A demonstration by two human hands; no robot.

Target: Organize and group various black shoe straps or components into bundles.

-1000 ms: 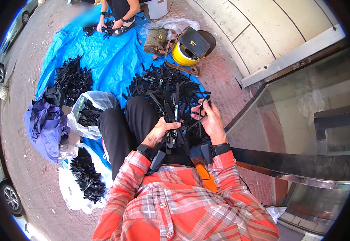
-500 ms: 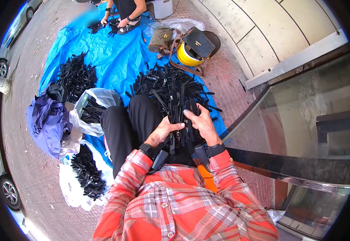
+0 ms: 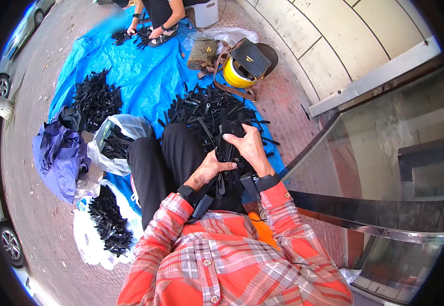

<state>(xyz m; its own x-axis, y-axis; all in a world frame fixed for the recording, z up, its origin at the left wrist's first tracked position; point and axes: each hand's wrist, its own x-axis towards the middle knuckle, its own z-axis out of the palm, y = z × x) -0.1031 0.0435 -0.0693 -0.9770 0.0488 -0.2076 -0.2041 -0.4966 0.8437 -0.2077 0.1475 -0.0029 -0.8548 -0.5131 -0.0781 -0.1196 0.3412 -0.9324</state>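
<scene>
Both hands are close together above my lap, at the near edge of a big heap of black strap-like pieces [image 3: 201,107], some with shiny metal bits. My left hand [image 3: 207,169] is closed around a long, narrow black piece [image 3: 221,186] that hangs down past its thumb. Just above and to the right, my right hand [image 3: 252,149] grips a black piece [image 3: 232,128], its thumb pointing left against the upper end of the held pieces. Their exact kind cannot be made out against the dark heap.
Around me on the blue tarp [image 3: 145,76] lie another black pile [image 3: 97,99], a clear plastic bag [image 3: 130,125] and a white bag with pieces [image 3: 86,242]. Bags and a yellow bucket [image 3: 234,76] stand ahead. A co-worker's hands [image 3: 155,33] handle pieces farther off. A glass case [image 3: 375,148] is at right.
My right hand has shifted left and slightly up, bringing its piece against the ones in my left hand. My left hand has barely moved.
</scene>
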